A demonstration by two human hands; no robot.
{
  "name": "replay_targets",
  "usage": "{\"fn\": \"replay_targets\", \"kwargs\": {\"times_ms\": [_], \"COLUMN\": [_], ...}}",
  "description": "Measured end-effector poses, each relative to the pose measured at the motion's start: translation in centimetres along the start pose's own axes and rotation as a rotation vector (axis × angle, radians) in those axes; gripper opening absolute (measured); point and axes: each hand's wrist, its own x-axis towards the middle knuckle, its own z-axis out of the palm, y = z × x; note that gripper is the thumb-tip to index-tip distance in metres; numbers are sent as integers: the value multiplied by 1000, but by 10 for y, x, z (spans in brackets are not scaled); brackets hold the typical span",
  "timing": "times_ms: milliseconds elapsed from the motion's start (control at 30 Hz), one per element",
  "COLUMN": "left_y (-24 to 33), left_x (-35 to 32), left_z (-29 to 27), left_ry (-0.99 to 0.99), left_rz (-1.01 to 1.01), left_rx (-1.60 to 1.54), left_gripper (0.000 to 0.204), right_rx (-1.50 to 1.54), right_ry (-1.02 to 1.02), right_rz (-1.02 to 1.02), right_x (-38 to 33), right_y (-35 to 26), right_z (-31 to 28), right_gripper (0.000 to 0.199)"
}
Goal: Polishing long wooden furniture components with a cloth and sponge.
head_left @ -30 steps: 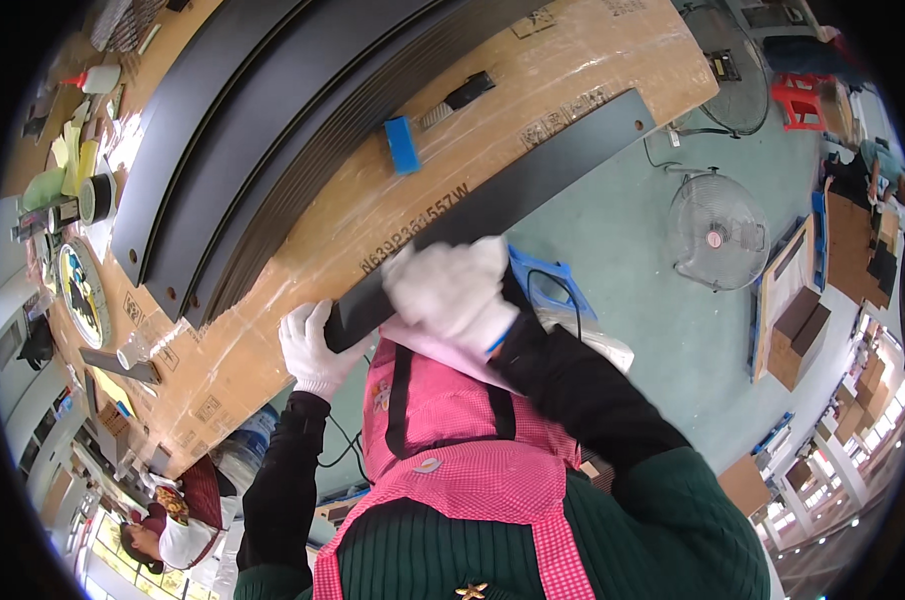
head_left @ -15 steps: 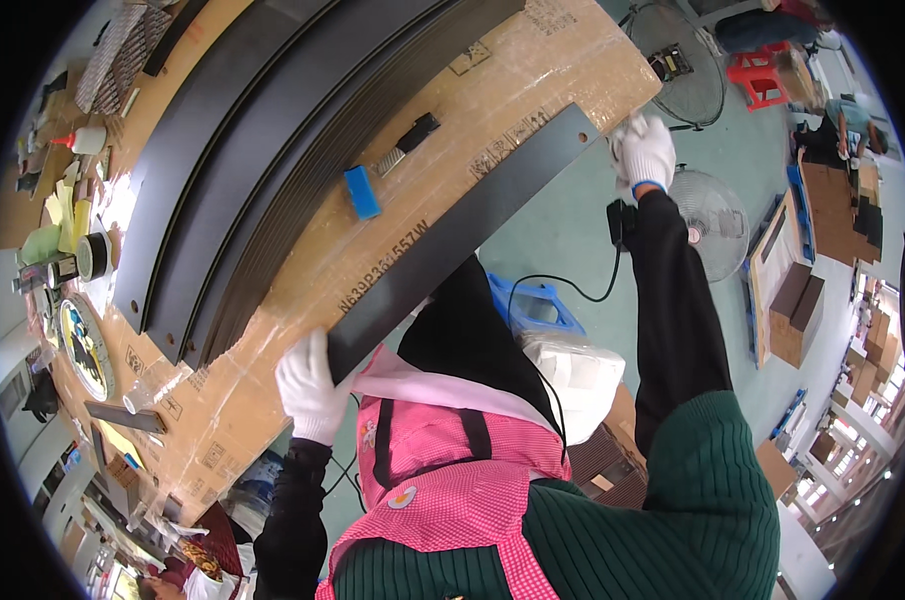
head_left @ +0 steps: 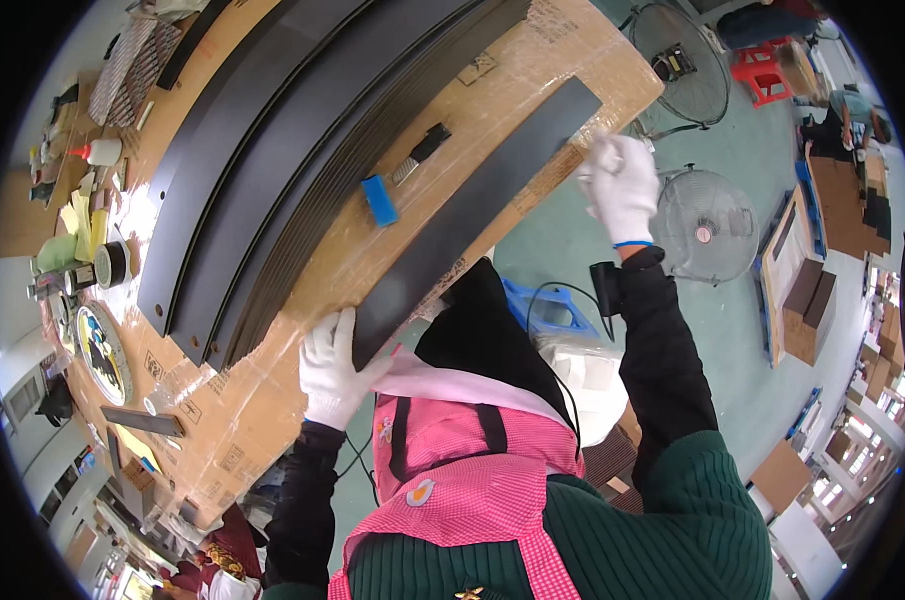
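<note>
A long dark grey panel lies slantwise along the near edge of the cardboard-covered table. At its near left end, my white-gloved left hand holds the corner, fingers along one side and thumb across the end. My right hand, also gloved in white, is raised just off the panel's far right end, over the table's edge. Its fingers are curled closed; whatever they may hold is hidden. Behind the panel lie a blue block and a small black-handled brush-like tool.
Tall stacks of dark panels fill the table's far side. A glue bottle, a tape roll and a round dish sit at left. Beyond the right edge are a floor fan and a blue stool.
The panel has shifted further onto the table, and the hole at its far end no longer shows. My right hand has come left and down. The view has shifted slightly.
</note>
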Motion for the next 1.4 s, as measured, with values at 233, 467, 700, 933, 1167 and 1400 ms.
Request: {"fn": "replay_targets", "kwargs": {"times_ms": [233,467,700,933,1167,1400], "left_y": [0,0,2,2,2,4], "left_x": [-7,-8,-7,-9,-9,-9], "left_z": [37,39,37,38,39,38], "left_ry": [83,91,109,84,80,76], "left_rz": [-76,-107,-95,-124,-137,-153], "left_rx": [15,-2,-5,1,7,-3], "left_gripper": [88,88,88,88,93,94], "right_rx": [-190,-398,-359,-417,-307,-350], "right_ry": [-839,-116,-509,-6,-652,-56], "right_rz": [-562,-137,-394,-289,-465,-288], "right_x": [-68,93,-17,82,-35,113], "right_y": [-151,-26,-100,2,-97,-50], "right_z": [16,36,13,44,16,45], "right_gripper": [17,17,9,15,14,14]}}
